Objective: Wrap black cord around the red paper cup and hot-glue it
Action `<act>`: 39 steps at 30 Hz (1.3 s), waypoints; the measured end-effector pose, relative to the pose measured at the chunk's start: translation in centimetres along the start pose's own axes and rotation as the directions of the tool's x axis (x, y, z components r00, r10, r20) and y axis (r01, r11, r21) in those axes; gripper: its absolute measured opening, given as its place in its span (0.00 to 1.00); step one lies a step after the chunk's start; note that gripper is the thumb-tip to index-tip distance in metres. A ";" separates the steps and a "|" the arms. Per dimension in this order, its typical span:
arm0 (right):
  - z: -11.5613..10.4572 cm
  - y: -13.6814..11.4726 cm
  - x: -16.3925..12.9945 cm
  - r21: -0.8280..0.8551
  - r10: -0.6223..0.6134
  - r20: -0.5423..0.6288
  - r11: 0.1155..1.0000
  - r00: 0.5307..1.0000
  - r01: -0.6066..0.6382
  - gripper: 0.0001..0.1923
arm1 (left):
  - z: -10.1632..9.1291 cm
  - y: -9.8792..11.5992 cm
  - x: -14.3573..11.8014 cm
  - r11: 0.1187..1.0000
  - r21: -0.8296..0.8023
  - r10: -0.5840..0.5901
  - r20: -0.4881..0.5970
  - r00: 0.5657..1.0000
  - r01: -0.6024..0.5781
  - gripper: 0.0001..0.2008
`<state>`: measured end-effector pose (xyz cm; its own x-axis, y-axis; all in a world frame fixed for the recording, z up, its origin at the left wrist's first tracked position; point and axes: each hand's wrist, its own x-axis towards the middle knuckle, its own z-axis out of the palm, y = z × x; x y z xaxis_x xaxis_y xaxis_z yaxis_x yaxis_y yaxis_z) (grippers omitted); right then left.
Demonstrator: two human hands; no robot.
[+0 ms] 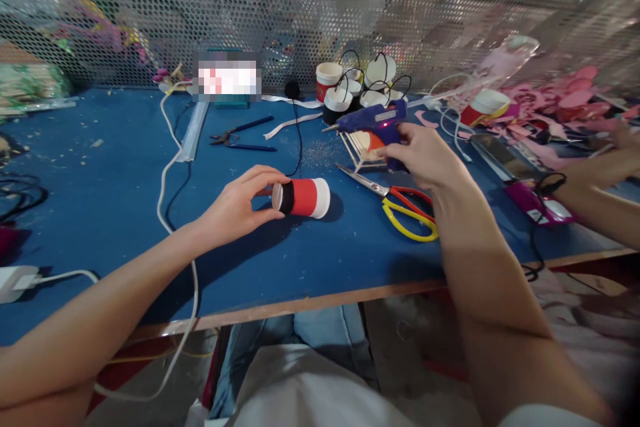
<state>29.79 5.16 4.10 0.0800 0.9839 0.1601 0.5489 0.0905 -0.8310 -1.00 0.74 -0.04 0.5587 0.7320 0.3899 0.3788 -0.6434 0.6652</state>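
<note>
Spanning most of the view: blue tabletop (100, 213), dusty, backed by perforated metal mesh (450, 13). Trailing down its left side and over the front edge: white cable (163, 193). At the right edge, resting near pink paper cutouts (575, 90): another person's forearm (600, 170). Clustered at the back, just behind the glue gun: finished paper cups with black wire handles (360, 83). Gripped in the right hand (425, 157), fingers clamped round the handle: blue glue gun (373, 123), red light on, nozzle pointing left, above a small wire stand (357, 150). Lying just beside that hand, blades toward the stand: red-and-yellow scissors (405, 207). Lying on its side at the tabletop's middle, bottom end pinched by left hand (237, 203) with fingers closed on it: red-and-white paper cup (303, 197) with black band. Further back, left of centre: blue-handled pliers (240, 135).
</note>
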 end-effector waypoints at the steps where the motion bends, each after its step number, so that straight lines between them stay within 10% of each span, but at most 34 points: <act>1: 0.1 -0.8 -0.8 0.054 0.008 0.054 0.998 0.999 -0.010 0.07 | -0.1 0.0 0.0 1.000 -0.004 0.002 -0.004 1.000 -0.002 0.20; 16: 3.4 -2.3 -7.4 -0.248 -0.380 0.244 0.865 0.892 0.437 0.03 | -0.8 -1.2 0.2 0.961 -0.207 -0.172 0.068 0.983 0.182 0.23; 39: 3.4 -3.7 -8.3 -0.323 -0.311 0.371 0.840 0.875 0.435 0.05 | -0.7 -1.2 0.2 0.948 -0.210 -0.229 0.066 0.971 0.238 0.24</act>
<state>24.28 -2.86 4.07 -0.4095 0.8900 0.2004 0.7646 0.4547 -0.4567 -1.85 1.82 -0.35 0.5046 0.8435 0.1840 0.3372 -0.3887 0.8574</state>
